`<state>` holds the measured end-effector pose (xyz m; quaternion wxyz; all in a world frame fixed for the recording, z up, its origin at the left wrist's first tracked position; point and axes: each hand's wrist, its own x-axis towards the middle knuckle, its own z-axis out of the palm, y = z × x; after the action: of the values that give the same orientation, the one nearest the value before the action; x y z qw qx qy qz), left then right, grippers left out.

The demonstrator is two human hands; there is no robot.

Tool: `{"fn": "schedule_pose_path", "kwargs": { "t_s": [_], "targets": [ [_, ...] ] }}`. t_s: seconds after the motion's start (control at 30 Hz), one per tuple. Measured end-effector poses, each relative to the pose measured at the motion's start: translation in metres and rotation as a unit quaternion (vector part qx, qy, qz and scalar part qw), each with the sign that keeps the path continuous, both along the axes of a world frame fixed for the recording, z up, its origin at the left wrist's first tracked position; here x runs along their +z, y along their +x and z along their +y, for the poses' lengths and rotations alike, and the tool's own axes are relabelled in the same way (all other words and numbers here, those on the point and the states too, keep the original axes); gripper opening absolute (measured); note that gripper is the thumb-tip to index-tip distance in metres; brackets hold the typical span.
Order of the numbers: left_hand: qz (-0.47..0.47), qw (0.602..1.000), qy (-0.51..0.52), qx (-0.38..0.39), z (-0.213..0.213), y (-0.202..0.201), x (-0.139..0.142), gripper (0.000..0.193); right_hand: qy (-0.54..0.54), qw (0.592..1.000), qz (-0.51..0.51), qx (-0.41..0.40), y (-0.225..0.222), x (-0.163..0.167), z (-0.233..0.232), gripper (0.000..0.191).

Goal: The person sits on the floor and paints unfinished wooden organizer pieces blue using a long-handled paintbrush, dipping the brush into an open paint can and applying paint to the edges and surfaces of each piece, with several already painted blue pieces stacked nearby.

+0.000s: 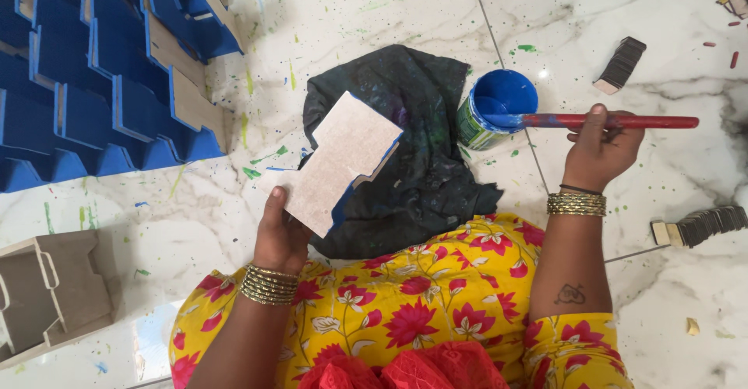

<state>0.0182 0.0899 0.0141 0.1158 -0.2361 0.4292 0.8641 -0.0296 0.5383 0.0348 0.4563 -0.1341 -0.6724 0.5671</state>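
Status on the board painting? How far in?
Done: a large batch of blue-painted boards lies stacked at upper left. In hand: the left hand holds a notched board, unpainted face up with blue along its edges, over a dark paint-stained cloth; the right hand holds a red-handled brush dipped in the blue paint can. Left: unpainted boards sit at lower left.

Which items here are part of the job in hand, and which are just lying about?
In use: left hand holding notched board piece; right hand holding red-handled brush, dipped in blue paint can; dark rag.

Lying about: blue painted pieces, unpainted pieces, small stacks.
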Motion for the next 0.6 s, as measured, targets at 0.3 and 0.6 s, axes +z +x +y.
{"fn": "schedule_pose_path", "kwargs": {
  "t_s": [0.3,0.6],
  "targets": [
    [-0.014,1.0,-0.004,0.008,-0.0006,0.0015,-0.0021,0.084,-0.023,0.999,0.02,0.017,0.0033,-0.0004,0.0071,0.029],
    [0.013,1.0,0.01,-0.006,0.0,0.0014,0.0023,0.087,-0.044,0.999,0.023,0.022,0.004,0.0014,0.0101,0.028]
  ]
}}
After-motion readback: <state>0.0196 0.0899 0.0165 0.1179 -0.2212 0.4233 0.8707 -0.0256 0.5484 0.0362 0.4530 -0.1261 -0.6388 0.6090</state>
